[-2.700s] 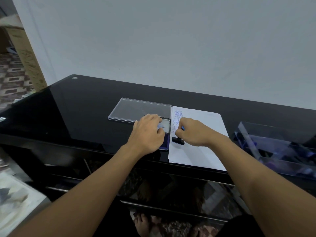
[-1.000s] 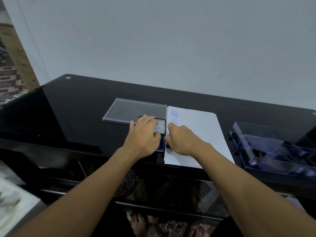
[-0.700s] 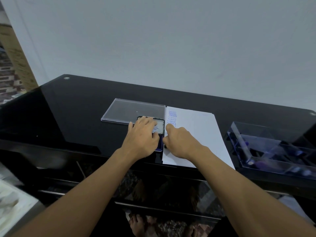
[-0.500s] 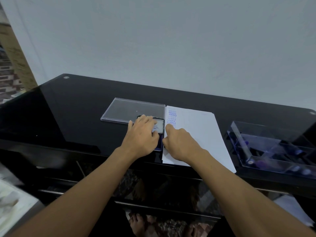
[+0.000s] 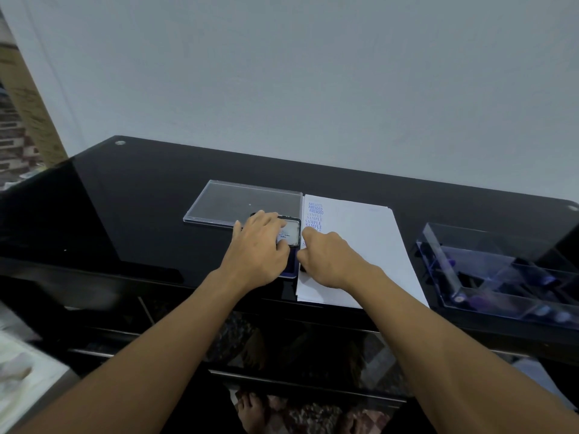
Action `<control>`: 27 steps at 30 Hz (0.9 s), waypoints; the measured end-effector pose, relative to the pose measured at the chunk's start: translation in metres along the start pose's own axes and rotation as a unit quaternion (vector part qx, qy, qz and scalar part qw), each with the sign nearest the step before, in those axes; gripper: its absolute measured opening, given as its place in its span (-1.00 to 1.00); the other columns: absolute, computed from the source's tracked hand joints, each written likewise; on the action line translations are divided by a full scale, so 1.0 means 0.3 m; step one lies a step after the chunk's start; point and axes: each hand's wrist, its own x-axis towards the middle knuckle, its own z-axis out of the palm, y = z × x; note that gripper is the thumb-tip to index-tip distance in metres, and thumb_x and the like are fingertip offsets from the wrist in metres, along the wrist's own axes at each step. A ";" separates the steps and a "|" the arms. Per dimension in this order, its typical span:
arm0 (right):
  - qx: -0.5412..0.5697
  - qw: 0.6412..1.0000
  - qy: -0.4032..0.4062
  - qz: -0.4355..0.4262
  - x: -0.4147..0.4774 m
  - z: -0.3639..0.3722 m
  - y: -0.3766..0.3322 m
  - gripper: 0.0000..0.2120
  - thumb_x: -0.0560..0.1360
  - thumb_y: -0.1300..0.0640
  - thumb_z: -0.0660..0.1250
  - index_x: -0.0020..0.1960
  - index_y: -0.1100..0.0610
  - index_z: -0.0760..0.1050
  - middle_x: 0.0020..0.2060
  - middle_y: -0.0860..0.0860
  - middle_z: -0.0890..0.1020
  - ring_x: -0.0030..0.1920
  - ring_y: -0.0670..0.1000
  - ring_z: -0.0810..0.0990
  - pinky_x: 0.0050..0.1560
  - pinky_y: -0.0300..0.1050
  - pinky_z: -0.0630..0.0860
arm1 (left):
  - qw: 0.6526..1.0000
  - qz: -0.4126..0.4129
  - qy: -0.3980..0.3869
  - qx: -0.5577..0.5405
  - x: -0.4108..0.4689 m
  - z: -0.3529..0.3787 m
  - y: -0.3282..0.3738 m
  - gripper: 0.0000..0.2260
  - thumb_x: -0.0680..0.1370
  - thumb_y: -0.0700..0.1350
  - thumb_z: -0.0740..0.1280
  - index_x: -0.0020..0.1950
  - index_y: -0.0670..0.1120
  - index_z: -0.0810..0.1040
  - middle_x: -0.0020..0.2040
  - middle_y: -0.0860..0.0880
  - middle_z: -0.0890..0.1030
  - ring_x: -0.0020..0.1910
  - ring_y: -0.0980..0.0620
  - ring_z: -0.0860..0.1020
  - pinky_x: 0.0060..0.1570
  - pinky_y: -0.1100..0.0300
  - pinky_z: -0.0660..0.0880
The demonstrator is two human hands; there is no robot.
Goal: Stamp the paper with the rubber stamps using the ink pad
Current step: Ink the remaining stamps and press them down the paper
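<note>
Shifting toward 9 o'clock since the earlier view: bringing the right hand (image 5: 329,261) from inside the paper (image 5: 369,245) to its left edge, just beside the ink pad (image 5: 293,266). Curling the fingers (image 5: 310,236) around a rubber stamp (image 5: 302,270), only a small black part showing. Pressing the left hand (image 5: 257,255) on the ink pad with fingers nearly straight, gripping nothing. Leaving bare paper at 3 o'clock, with the clear box (image 5: 501,277) well apart beyond it and the clear lid (image 5: 225,202) at 11 o'clock.
</note>
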 end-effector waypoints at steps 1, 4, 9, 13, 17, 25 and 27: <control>-0.005 1.000 -0.011 0.000 0.006 -0.008 -0.001 -0.87 0.63 0.11 0.13 -0.06 0.11 0.23 -0.30 0.03 0.36 -0.33 -0.01 0.32 -0.39 -0.13 0.21 | 1.000 0.001 0.000 0.001 0.000 0.000 -0.001 -0.63 0.65 -0.07 0.18 0.45 -0.08 0.41 0.48 0.02 0.37 0.52 0.03 0.20 0.53 -0.21 0.05; -0.014 0.999 -0.030 0.003 0.016 -0.025 -0.006 -0.88 0.65 0.10 0.12 -0.04 0.12 0.25 -0.28 0.03 0.36 -0.31 -0.04 0.33 -0.39 -0.15 0.21 | 1.000 0.000 -0.002 0.002 0.002 0.001 -0.003 -0.62 0.65 -0.06 0.18 0.47 -0.08 0.40 0.50 0.01 0.35 0.54 0.02 0.18 0.53 -0.22 0.05; -0.002 1.000 -0.010 0.005 0.004 -0.012 -0.006 -0.89 0.64 0.11 0.14 -0.03 0.11 0.25 -0.30 0.02 0.35 -0.32 -0.02 0.33 -0.39 -0.14 0.22 | 1.000 0.002 0.001 -0.003 0.005 -0.005 -0.003 -0.62 0.65 -0.07 0.18 0.46 -0.08 0.40 0.50 0.02 0.35 0.55 0.01 0.17 0.53 -0.24 0.04; 0.001 1.000 0.016 0.004 -0.021 0.007 -0.009 -0.89 0.63 0.12 0.14 -0.02 0.12 0.23 -0.33 0.03 0.32 -0.35 0.01 0.30 -0.35 -0.06 0.25 | 1.000 0.001 0.001 -0.006 0.004 -0.003 -0.002 -0.61 0.64 -0.08 0.18 0.47 -0.08 0.40 0.50 0.02 0.35 0.56 0.00 0.16 0.53 -0.23 0.03; -0.013 0.999 0.044 -0.006 -0.043 0.027 -0.009 -0.87 0.62 0.13 0.14 -0.04 0.14 0.21 -0.36 0.05 0.31 -0.38 0.04 0.27 -0.36 -0.03 0.21 | 1.000 0.002 0.002 -0.004 0.001 -0.003 -0.001 -0.61 0.64 -0.08 0.18 0.47 -0.08 0.40 0.50 0.02 0.35 0.55 0.00 0.18 0.53 -0.23 0.04; -0.003 1.000 0.028 -0.005 -0.025 0.023 -0.002 -0.87 0.61 0.12 0.14 -0.05 0.13 0.22 -0.34 0.05 0.34 -0.36 0.02 0.29 -0.35 -0.03 0.22 | 1.000 -0.002 -0.003 -0.005 0.007 -0.003 0.003 -0.62 0.64 -0.08 0.18 0.47 -0.07 0.39 0.49 0.02 0.35 0.54 0.02 0.18 0.53 -0.23 0.03; 0.002 1.000 0.015 0.000 -0.010 0.015 0.001 -0.88 0.61 0.11 0.14 -0.05 0.12 0.23 -0.32 0.05 0.36 -0.34 0.04 0.32 -0.34 -0.04 0.24 | 1.000 0.000 0.000 -0.004 0.007 -0.002 0.005 -0.63 0.64 -0.08 0.18 0.45 -0.07 0.40 0.47 0.02 0.37 0.52 0.02 0.21 0.53 -0.22 0.05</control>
